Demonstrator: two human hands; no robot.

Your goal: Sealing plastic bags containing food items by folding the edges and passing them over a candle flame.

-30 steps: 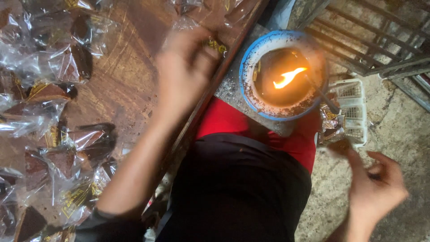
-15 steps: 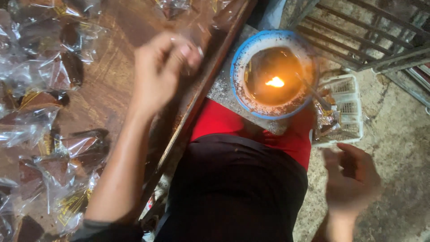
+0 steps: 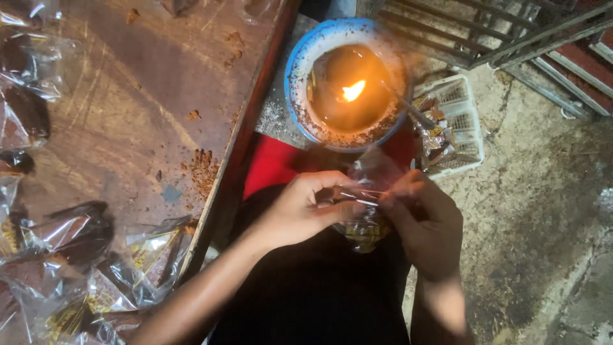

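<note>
Both hands meet over my lap, just below a blue-rimmed bowl (image 3: 295,76) with a small burning flame (image 3: 352,91) in its middle. My left hand (image 3: 305,207) and my right hand (image 3: 426,220) pinch the same clear plastic packet (image 3: 363,203) with dark contents and a yellow label. The packet's open top points up toward the flame. My fingers cover part of the packet.
A wooden table (image 3: 140,96) with crumbs fills the left. Several filled clear packets (image 3: 83,255) lie along its left and lower edge. A white plastic basket (image 3: 456,124) holding packets sits right of the bowl on a concrete floor (image 3: 543,211). Metal bars (image 3: 485,32) at top right.
My left hand left the table and came down to my lap. My right hand rose from the floor side. Both now grip one packet together near the flame.
</note>
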